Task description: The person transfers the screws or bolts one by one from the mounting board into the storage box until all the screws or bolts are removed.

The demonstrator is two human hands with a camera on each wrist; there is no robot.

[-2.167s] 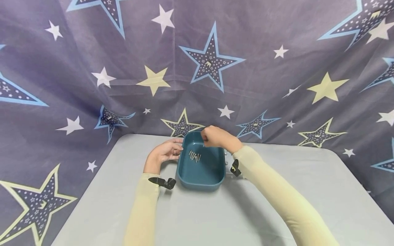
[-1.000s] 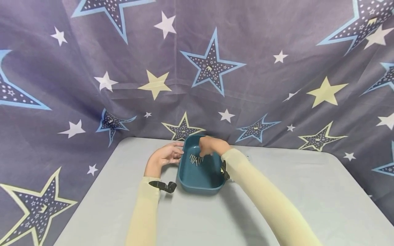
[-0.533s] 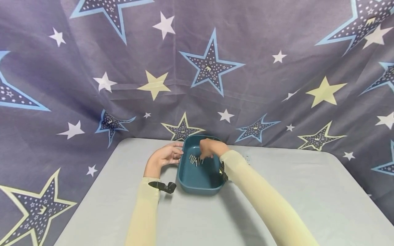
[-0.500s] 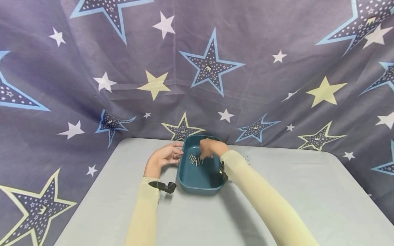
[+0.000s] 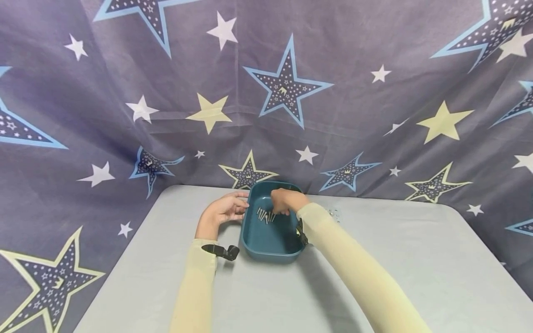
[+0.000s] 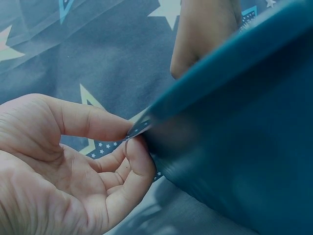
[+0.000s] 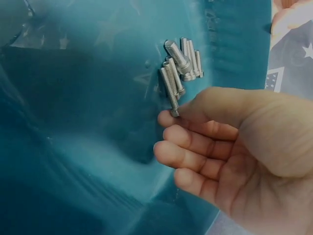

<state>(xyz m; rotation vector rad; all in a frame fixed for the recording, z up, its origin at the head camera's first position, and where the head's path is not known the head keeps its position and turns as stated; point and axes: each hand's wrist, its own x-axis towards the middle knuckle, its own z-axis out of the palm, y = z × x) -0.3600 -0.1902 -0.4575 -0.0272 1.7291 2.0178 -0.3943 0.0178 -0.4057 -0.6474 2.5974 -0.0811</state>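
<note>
A deep blue-green plastic box [image 5: 272, 257] with rounded corners stands on the table. My left hand [image 5: 225, 209] is at its left side; in the left wrist view the thumb and forefinger pinch the rim's edge. My right hand [image 5: 286, 200] reaches inside over the far part. Several silver cap screws [image 7: 178, 58] lie close together on the box floor in the right wrist view. The right thumb and forefinger pinch the head of the nearest screw [image 7: 169, 90], which lies beside the others. The remaining right fingers are loosely bent.
Small shiny pieces [image 5: 334, 215], too small to identify, lie on the table right of the box, partly behind the right sleeve. A grey-white cloth covers the table [image 5: 250, 296]. Behind its far edge hangs a purple-grey star-patterned curtain [image 5: 333, 134].
From above the box's far right rim, my right hand has come down inside to the screws. Over the last second it has barely moved. The left hand has stayed at the box.
</note>
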